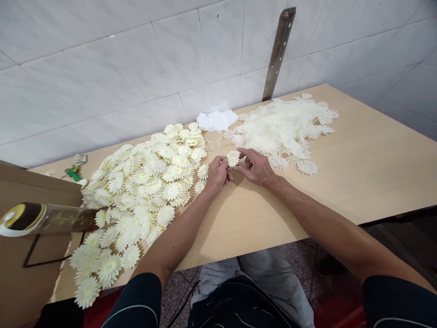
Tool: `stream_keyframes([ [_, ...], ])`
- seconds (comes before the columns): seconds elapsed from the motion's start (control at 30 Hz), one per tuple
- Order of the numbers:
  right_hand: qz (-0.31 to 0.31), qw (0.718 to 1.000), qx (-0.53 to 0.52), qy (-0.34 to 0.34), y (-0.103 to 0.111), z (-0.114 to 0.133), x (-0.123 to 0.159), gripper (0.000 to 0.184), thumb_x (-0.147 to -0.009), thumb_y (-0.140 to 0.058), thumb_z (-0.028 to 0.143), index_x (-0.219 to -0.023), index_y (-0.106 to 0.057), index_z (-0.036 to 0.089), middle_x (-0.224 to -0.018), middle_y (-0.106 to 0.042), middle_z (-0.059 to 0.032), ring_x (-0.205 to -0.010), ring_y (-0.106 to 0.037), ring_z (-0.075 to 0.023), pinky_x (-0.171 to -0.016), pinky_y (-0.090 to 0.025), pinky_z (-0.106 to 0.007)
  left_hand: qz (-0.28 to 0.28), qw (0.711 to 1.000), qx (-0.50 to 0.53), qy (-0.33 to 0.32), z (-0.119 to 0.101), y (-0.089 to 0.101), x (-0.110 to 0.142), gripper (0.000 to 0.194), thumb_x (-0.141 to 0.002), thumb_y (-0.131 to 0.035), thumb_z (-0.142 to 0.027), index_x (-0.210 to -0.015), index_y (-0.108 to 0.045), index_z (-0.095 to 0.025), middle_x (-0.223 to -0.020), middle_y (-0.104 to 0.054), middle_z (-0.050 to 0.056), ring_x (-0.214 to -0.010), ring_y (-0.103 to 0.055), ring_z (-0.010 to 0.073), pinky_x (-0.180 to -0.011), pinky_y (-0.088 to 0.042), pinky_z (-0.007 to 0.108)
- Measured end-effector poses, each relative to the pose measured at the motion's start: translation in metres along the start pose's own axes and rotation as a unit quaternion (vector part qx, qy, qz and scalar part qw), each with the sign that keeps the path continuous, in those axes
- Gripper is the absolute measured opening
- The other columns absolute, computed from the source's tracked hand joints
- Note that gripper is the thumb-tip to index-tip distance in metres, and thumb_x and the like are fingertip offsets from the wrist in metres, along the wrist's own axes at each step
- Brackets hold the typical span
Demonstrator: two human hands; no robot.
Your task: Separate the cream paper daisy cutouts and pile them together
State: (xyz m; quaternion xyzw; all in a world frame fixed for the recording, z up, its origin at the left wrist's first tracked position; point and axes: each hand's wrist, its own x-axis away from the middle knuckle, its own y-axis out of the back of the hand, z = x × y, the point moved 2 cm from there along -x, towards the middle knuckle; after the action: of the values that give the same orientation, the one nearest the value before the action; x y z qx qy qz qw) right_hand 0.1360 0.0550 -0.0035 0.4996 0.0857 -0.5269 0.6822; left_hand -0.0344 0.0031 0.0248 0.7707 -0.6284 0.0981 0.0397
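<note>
A cream artificial flower head (233,158) is held upright between my two hands, above the middle of the table. My left hand (218,174) is closed, with thumb and fingers pinching the flower's left edge. On the other side, my right hand (255,166) has its thumb and fingers curved at the flower's right edge. Close by on the left lies a large heap of cream flower heads (146,182). Behind and right of my right hand spreads a pile of flatter, paler petal pieces (283,127).
White paper or cloth (217,120) lies by the tiled wall. A bottle (51,218) and a cardboard box (30,255) stand at the left. A green tool (73,173) lies behind the heap. A metal bracket (279,52) rises against the wall. The table (375,159) extends right.
</note>
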Motion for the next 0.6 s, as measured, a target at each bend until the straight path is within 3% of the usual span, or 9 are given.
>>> stream_keyframes([
  [0.17,0.005,1.000,-0.016,-0.015,0.002,0.010,-0.001,0.055,-0.104,-0.070,0.054,-0.147,-0.068,0.020,-0.104,-0.076,-0.0107,-0.068,-0.060,-0.0203,-0.073,-0.060,-0.038,0.022,0.999,-0.033,-0.010,0.002,0.000,0.002,0.020,-0.105,-0.056,-0.033,-0.088,-0.054,-0.024,-0.044,-0.053,-0.009,-0.030,-0.044,0.0101,-0.037,-0.025,0.019],
  [0.33,0.000,0.998,-0.047,-0.036,0.002,0.023,-0.001,0.048,-0.106,-0.067,0.050,-0.144,-0.069,0.019,-0.098,-0.075,-0.0084,-0.070,-0.062,-0.0202,-0.070,-0.058,-0.036,0.033,0.996,-0.074,-0.037,0.002,-0.002,0.004,0.030,-0.106,-0.060,-0.039,-0.081,-0.054,-0.023,-0.043,-0.053,-0.008,-0.030,-0.043,0.0089,-0.038,-0.026,0.019],
  [0.53,-0.016,0.995,-0.049,-0.081,0.004,0.026,-0.005,0.037,-0.113,-0.053,0.052,-0.114,-0.075,0.022,-0.102,-0.079,-0.0109,-0.085,-0.071,-0.0235,-0.075,-0.057,-0.036,0.084,0.991,-0.085,-0.052,0.006,-0.001,0.004,0.036,-0.100,-0.072,-0.046,-0.078,-0.063,-0.020,-0.064,-0.070,-0.002,-0.038,-0.051,0.0059,-0.040,-0.034,0.018],
  [0.6,-0.022,0.995,-0.036,-0.094,0.007,0.023,-0.006,0.040,-0.113,-0.052,0.056,-0.100,-0.072,0.023,-0.092,-0.077,-0.0094,-0.081,-0.069,-0.0231,-0.074,-0.055,-0.036,0.080,0.992,-0.078,-0.053,0.007,0.000,0.005,0.035,-0.099,-0.073,-0.049,-0.081,-0.066,-0.019,-0.065,-0.071,-0.001,-0.040,-0.053,0.0067,-0.039,-0.035,0.019],
])
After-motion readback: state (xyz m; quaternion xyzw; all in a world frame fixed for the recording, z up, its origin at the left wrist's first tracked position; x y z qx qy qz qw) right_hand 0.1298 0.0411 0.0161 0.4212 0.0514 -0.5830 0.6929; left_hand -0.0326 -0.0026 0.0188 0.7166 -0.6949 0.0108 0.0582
